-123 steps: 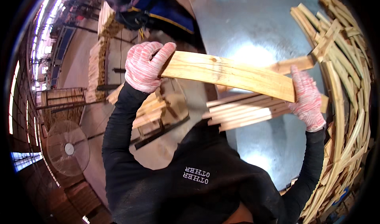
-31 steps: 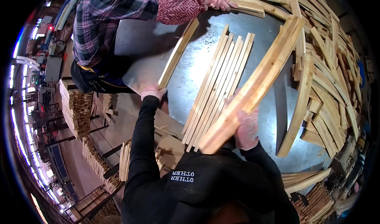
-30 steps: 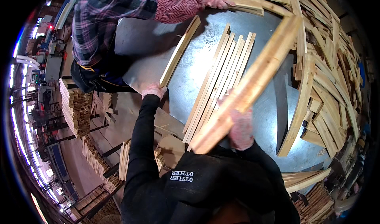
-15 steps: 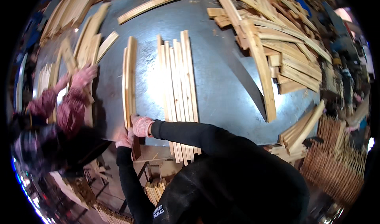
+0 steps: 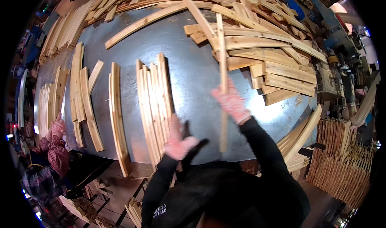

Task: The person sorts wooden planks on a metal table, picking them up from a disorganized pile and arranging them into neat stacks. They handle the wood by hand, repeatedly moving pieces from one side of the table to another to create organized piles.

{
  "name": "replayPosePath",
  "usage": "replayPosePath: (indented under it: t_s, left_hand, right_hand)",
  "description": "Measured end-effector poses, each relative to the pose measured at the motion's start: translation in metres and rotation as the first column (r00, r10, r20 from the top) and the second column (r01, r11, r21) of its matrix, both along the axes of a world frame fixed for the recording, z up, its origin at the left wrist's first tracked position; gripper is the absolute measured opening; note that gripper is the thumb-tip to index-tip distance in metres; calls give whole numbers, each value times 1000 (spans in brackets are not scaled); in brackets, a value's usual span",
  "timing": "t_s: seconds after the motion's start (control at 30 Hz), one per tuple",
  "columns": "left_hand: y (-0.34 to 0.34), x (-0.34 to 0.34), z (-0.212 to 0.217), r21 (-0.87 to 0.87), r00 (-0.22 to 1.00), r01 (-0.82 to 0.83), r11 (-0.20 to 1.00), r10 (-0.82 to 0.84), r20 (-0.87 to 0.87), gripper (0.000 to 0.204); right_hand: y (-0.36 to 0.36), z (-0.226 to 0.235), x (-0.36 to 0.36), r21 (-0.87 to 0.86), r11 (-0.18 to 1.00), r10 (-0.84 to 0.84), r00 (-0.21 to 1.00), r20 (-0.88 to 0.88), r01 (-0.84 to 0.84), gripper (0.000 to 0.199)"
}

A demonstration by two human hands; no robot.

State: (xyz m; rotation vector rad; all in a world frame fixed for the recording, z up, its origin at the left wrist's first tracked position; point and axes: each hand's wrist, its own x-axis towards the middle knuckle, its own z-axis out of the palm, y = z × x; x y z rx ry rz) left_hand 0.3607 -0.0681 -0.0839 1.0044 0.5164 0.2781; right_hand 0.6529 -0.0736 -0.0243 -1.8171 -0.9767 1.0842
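Far L, co-worker's gloved hands (image 5: 56, 130) by some upright-looking strips (image 5: 46, 104); can't tell if they grip anything. Next, loose group of boards (image 5: 90, 109) on the metal table (image 5: 195, 83), some overlapping, then pair of boards (image 5: 116, 111) side by side, near ends past the table edge. Then row of strips (image 5: 149, 103), approx. parallel, w/ L hand (image 5: 179, 143) at its near R side, pink-white glove, fingers extended, thumb out, nothing clasped; contact w/ the row unclear. Further R, R hand (image 5: 234, 103), same glove type, grasps narrow board (image 5: 223, 73) btwn thumb & fingers, far end overlapping the big pile (image 5: 290, 72) in view, near end blurred. Far R, stacked wood (image 5: 337, 159)
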Motion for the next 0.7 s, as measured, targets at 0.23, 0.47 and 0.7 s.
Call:
replayPosePath:
  t_s: [0.23, 0.47, 0.7]
  left_hand:
    - [-54, 121, -131, -427, 822, -527, 735, 569, -34, 39]
    - [-42, 78, -13, 530, 682, -324, 783, 582, -442, 43]
    - [-90, 58, -39, 315, 406, -324, 892, 432, -805, 73]
  right_hand:
    - [105, 47, 145, -120, 925, 270, 402, 875, -360, 104]
    - [166, 18, 335, -636, 752, 658, 244, 712, -173, 118]
    - [102, 15, 275, -591, 673, 677, 49, 734, -445, 127]
